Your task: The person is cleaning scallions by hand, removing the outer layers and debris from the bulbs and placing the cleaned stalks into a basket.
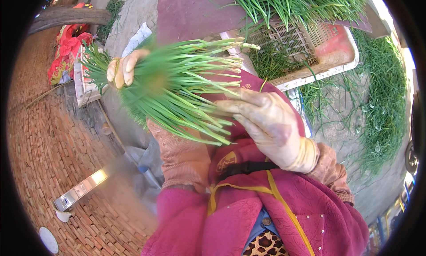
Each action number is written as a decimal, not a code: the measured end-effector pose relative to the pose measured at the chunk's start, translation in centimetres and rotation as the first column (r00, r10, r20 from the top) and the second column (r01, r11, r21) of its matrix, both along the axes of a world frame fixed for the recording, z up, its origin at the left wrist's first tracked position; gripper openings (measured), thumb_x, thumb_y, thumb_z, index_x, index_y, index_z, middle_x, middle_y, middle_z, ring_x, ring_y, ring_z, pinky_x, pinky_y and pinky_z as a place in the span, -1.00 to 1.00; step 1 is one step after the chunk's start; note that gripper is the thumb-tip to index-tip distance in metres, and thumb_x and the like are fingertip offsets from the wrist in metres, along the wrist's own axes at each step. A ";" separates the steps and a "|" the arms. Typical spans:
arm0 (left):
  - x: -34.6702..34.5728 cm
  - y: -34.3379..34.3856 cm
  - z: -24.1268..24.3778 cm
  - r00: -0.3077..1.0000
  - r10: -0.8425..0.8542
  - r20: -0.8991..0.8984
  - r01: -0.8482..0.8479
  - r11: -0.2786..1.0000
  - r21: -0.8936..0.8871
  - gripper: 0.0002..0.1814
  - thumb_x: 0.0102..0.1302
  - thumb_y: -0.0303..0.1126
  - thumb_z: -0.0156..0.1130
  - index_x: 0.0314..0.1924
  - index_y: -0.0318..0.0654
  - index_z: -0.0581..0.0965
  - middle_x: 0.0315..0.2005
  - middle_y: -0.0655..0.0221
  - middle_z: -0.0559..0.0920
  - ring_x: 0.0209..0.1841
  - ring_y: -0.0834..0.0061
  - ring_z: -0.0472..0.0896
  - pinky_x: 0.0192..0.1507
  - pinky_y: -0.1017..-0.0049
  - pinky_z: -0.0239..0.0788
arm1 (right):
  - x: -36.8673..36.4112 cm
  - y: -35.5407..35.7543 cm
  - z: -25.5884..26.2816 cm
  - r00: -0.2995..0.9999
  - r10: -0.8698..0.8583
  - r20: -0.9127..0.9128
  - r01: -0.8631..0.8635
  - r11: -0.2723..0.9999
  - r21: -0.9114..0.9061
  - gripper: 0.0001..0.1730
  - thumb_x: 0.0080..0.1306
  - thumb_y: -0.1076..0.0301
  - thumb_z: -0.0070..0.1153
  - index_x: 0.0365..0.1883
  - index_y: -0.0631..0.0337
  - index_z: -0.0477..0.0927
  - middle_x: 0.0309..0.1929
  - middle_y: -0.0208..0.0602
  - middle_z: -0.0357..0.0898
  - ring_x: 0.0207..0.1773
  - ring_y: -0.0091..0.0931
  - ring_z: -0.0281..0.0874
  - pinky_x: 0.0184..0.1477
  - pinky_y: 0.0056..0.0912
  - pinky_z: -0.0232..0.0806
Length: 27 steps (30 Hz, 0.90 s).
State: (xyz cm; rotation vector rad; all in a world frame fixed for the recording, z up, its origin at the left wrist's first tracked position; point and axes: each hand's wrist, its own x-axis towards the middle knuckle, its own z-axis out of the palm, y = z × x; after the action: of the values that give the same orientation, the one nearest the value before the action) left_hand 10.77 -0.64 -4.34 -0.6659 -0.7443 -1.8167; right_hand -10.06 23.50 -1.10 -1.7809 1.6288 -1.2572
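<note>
A thick bunch of long green chives (pixel 186 76) lies across in front of my chest, its pale stem ends fanned out to the right. My left hand (pixel 123 69), in a cream rubber glove, is closed around the leafy part at the left. My right hand (pixel 269 126), in a matching glove stained on the back, is at the lower stem ends with its fingers stretched out. Those fingertips are blurred among the stems, so I cannot tell whether they pinch any. A maroon apron (pixel 239 152) shows beneath the bunch.
At upper right, more chives (pixel 299 4) lie above a plastic crate (pixel 319 69) that holds loose green scraps. Leaves are heaped on the concrete floor at right (pixel 382 106). A white crate (pixel 87 89) and red plastic bags (pixel 68 53) stand left, near a brick wall (pixel 66 149).
</note>
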 end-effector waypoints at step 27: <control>-4.1 2.4 0.9 0.998 -0.038 -0.043 0.038 0.999 0.006 -0.87 0.42 -0.43 0.03 -0.25 -0.20 0.54 -0.55 0.52 0.63 -0.44 0.57 0.57 -0.03 0.56 0.38 | 4.0 -4.0 -4.5 0.768 -0.077 0.636 0.036 0.996 0.077 -0.81 0.13 0.29 0.34 -0.36 0.21 0.70 -0.43 -0.20 0.67 -0.38 -0.27 0.64 -0.26 -0.28 0.45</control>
State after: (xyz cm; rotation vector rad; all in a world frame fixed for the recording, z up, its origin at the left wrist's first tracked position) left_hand 6.63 1.78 -3.47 -0.7166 -0.7007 -1.8333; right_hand -6.08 19.53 -5.57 -1.0724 1.2950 -1.5941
